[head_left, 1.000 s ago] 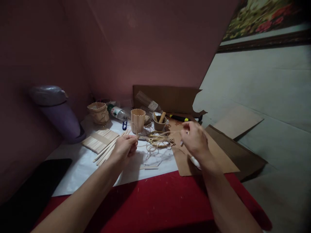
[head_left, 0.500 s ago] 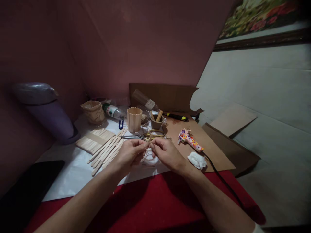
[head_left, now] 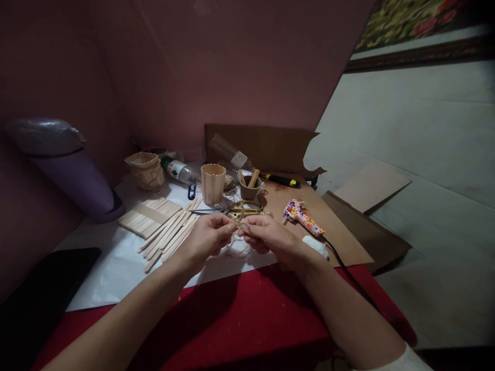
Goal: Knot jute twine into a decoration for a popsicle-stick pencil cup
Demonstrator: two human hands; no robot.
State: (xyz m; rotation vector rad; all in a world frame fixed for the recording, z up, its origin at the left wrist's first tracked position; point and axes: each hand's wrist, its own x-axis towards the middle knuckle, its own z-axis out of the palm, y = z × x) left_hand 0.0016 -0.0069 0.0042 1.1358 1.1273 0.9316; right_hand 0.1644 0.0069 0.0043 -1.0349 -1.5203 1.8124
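My left hand (head_left: 211,236) and my right hand (head_left: 265,234) are close together over the near part of the white sheet, each with thumb and finger pinched on a thin twine (head_left: 240,251). Loops of the twine hang between and below the fingers. Just beyond my hands lie scissors (head_left: 247,206) with yellow handles, their blades pointing left. Behind them a cup of wooden sticks (head_left: 213,185) stands upright. Flat wooden craft sticks (head_left: 170,239) are spread out left of my left hand. A flower-patterned glue gun (head_left: 303,219) rests to the right.
A small pot (head_left: 250,189) holds short wood pieces. Plastic bottles (head_left: 180,170), a utility knife (head_left: 282,180) and a second stick cup (head_left: 144,171) are at the back. The glue gun's cord (head_left: 344,270) runs off the right edge. A purple container (head_left: 77,175) stands at left.
My hands have moved slightly apart, still pinching the twine. My right forearm now covers part of the white wad. The view has shifted a little.
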